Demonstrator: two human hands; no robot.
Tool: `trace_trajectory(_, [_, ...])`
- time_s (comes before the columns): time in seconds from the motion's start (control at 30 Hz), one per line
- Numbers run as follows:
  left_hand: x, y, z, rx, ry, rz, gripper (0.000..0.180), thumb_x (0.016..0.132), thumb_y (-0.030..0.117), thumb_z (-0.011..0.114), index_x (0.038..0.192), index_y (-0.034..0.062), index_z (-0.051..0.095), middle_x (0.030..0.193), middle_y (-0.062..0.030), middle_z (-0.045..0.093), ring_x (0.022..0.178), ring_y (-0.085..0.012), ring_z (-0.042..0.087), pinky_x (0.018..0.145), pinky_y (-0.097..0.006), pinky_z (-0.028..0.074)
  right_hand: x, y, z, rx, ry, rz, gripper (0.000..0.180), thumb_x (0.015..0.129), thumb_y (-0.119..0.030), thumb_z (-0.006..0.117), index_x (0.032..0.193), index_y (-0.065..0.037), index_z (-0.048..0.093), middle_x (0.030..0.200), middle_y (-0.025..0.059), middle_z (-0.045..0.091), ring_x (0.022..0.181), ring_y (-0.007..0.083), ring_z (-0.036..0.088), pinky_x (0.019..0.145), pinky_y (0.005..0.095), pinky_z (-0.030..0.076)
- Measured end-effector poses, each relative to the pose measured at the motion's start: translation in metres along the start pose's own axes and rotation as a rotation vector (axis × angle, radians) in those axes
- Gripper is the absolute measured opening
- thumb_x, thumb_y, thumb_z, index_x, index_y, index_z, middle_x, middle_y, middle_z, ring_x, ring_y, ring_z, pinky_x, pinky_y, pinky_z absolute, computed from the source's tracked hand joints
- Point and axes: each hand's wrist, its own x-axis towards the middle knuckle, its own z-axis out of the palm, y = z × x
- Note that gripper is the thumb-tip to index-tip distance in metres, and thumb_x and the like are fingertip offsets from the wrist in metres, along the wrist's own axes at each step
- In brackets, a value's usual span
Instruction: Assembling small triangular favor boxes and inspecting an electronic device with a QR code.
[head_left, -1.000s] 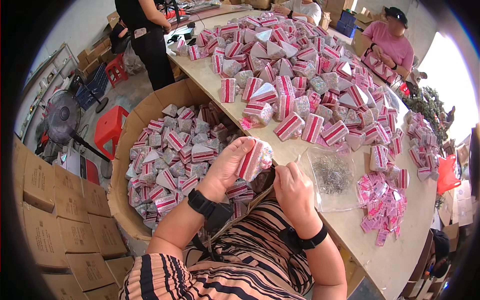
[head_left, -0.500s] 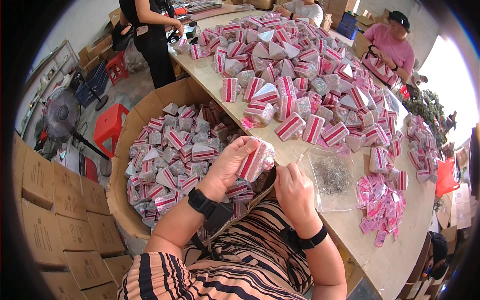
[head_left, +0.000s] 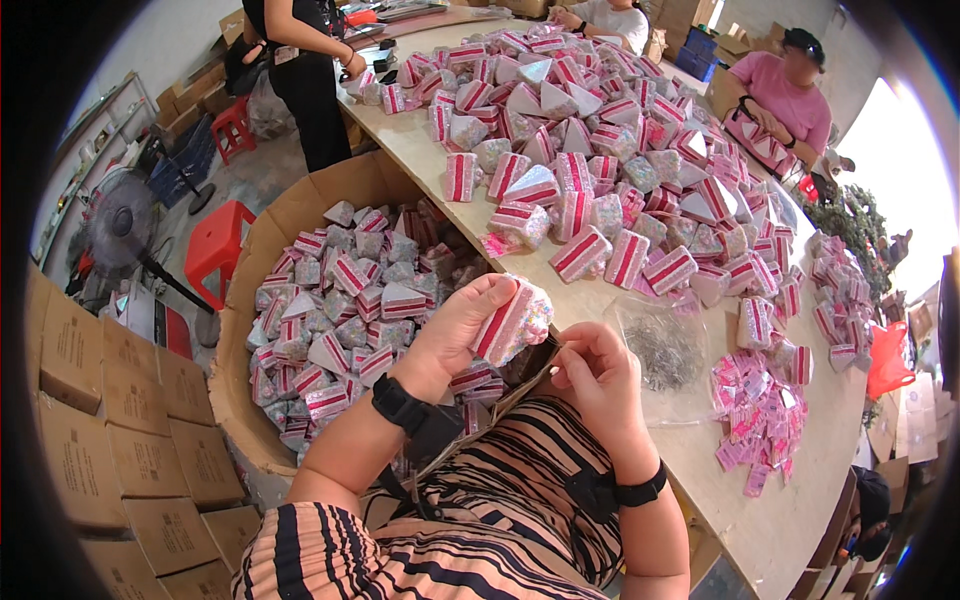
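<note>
My left hand point(head_left: 462, 325) grips a cake-slice ornament point(head_left: 515, 325) with pink and dark red layers and a glittery, pearly coating. It is held over the near edge of the table, beside a large carton. To its right is my right hand point(head_left: 603, 385), its fingers bent and drawn in near the ornament but apart from it. Whatever sits between those fingertips, if anything, is too small to make out. Close by on the table lies a clear plastic bag point(head_left: 665, 355) of thin metal pieces, with a pile of pink tags point(head_left: 755, 415) beyond it.
A large open carton point(head_left: 235, 370) full of similar ornaments stands left of my hands. More are heaped across the table point(head_left: 720, 510). Stacked boxes point(head_left: 145, 450), a red stool point(head_left: 215, 250) and a fan point(head_left: 122, 222) stand left. Several people are around the table.
My right hand has loosened its pinch and turned, its fingertips now nearer the ornament. My left hand keeps the ornament in almost the same spot.
</note>
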Motion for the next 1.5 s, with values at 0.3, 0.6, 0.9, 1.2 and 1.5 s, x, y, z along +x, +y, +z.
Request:
trace_trajectory(0.3, [-0.007,-0.004,0.005,0.075,-0.08,-0.085,0.033,0.096,0.027,0.059,0.114,0.0015,0.051,0.105,-0.0108,0.063,0.091,-0.018,0.066,0.08,-0.033,0.056,0.006,0.006,-0.006,0.466,-0.202,0.271,0.013,0.087,0.0,0.063,0.092,-0.003,0.051,0.074,0.0079,0.064,0.058,0.0122,0.062,0.05,0.0227,0.05])
trace_trajectory(0.6, [-0.023,0.066,-0.008,0.573,0.116,-0.062,0.054,0.096,0.04,0.055,0.137,0.0069,0.043,0.106,-0.0121,0.059,0.082,-0.0207,0.064,0.068,-0.034,0.056,0.016,-0.028,-0.143,0.381,0.303,-0.016,0.005,0.081,-0.002,0.06,0.085,-0.001,0.058,0.075,0.0082,0.061,0.06,0.0143,0.06,0.05,0.0246,0.048])
trace_trajectory(0.9, [-0.191,0.235,-0.09,0.947,0.959,0.2,0.055,0.083,0.046,0.07,0.12,0.0079,0.056,0.102,-0.0121,0.06,0.078,-0.0189,0.061,0.068,-0.035,0.055,0.069,0.025,-0.342,-0.217,0.364,-0.001,0.053,0.088,-0.018,0.062,0.139,-0.01,0.046,0.101,0.0025,0.06,0.08,0.0087,0.058,0.063,0.0213,0.048])
trace_trajectory(1.2, [-0.377,0.382,-0.074,1.099,1.602,0.176,0.076,0.074,0.057,0.072,0.127,0.0075,0.049,0.117,-0.0193,0.053,0.098,-0.0332,0.058,0.08,-0.047,0.053,0.088,0.12,-0.385,-0.103,0.33,0.22,0.056,0.087,-0.025,0.062,0.139,-0.013,0.046,0.124,0.0075,0.056,0.094,0.0139,0.058,0.071,0.0292,0.049])
trace_trajectory(1.5, [-0.287,0.478,0.027,1.772,1.525,0.293,0.064,0.077,0.056,0.065,0.126,0.0144,0.057,0.117,-0.007,0.058,0.096,-0.023,0.057,0.071,-0.039,0.053,0.131,-0.018,-0.221,-0.168,0.04,-0.072,0.049,0.085,-0.024,0.063,0.131,-0.009,0.055,0.127,0.0106,0.057,0.105,0.017,0.059,0.079,0.03,0.05])
